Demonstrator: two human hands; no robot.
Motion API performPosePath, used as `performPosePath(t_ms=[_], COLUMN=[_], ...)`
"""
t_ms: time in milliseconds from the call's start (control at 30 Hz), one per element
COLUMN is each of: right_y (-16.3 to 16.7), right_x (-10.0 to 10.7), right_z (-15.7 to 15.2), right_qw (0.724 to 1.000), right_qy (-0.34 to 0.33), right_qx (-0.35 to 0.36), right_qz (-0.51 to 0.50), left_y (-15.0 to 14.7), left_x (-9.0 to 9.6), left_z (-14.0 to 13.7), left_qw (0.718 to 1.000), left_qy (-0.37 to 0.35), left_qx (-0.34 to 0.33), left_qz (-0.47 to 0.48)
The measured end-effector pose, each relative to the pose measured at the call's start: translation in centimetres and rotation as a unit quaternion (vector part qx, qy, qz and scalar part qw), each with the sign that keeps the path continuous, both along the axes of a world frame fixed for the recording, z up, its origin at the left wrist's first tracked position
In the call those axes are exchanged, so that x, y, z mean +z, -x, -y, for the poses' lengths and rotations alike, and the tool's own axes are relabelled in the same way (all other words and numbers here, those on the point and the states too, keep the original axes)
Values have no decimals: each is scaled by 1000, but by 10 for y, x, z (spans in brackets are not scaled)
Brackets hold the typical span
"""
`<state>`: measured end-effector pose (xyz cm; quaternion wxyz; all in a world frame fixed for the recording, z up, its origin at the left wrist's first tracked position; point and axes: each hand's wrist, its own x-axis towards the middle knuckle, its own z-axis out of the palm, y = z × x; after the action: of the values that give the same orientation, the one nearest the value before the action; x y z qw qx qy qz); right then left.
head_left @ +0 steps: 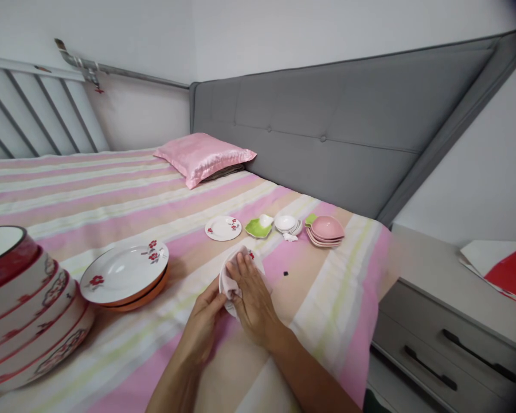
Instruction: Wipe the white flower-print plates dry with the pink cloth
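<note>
A small white plate with a red flower [258, 265] is held low over the striped bedspread [322, 321]. My left hand [207, 316] grips its left edge, thumb toward the front. My right hand [255, 295] presses a pale pink cloth [230, 285] against the plate's face, fingers laid over the cloth and covering much of the plate. Just beyond lies a similar flowered plate [223, 228]. Beside it are a green leaf-shaped dish [258, 229], a stack of small white dishes [286, 222] and several stacked pink bowls [328, 228].
At the left stand a tall stack of red-rimmed bowls [34, 321] and larger flowered plates [124, 272] over orange ones. A tiny black piece [285, 273] lies right of my hands. Behind are a pink pillow [204, 155] and grey headboard [309, 126]; a nightstand [447, 292] stands right.
</note>
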<state>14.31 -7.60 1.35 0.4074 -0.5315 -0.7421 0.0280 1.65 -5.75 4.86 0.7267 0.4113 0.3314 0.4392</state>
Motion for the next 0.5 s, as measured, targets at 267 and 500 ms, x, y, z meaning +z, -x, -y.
performPosePath(t_ms=[267,500], right_y=[-3,-5], right_x=[1,-1], right_z=[-3,-8], right_qw=[998,993], right_qy=[-5,-7], right_qx=[-42,-94], right_qz=[-36,-66], left_y=[-2,-4], left_x=[1,3], left_z=[4,4], left_qw=[1000,1000], left_qy=[-12,-12], left_qx=[-24,4], left_qz=[-7,27])
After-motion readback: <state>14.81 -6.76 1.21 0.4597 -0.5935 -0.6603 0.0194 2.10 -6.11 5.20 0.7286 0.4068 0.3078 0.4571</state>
